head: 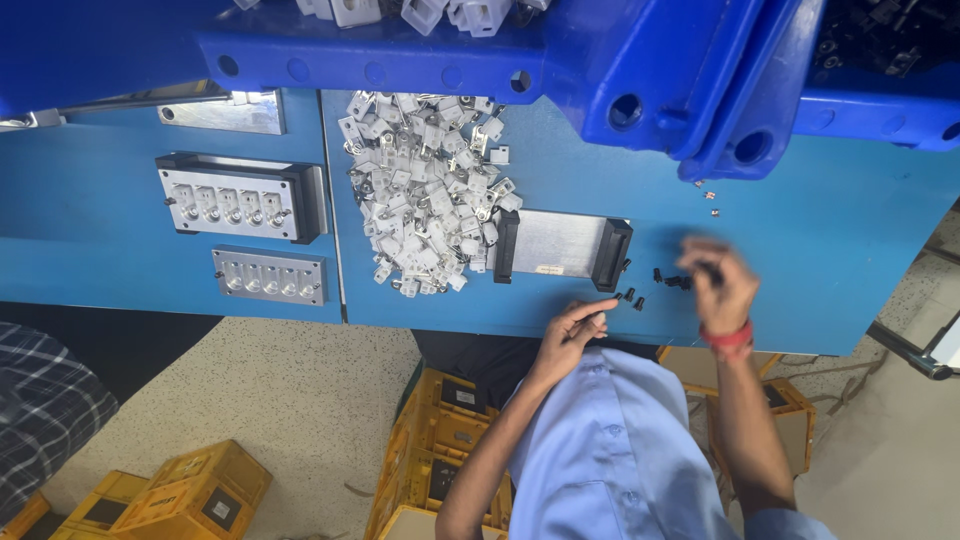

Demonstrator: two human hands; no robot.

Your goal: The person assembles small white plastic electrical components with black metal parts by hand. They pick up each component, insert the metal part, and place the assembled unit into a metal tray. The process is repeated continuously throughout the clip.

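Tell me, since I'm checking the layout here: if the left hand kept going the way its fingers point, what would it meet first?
The left hand points up and right across the blue table. It would likely meet the small black parts just past its fingertips first, beside the end of the metal plate with black end pieces. Depth is hard to judge.

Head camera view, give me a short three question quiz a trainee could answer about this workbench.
1. True or false: the pile of white plastic parts lies between the metal jig with a row of sockets and the ribbed metal plate with black end caps.
2. Which hand wears the red wristband?
3. What lies on the blue table nearest the left hand: A) small black pieces, B) a yellow crate, C) a screwdriver?

Key: 1 true; 2 the right hand; 3 A.
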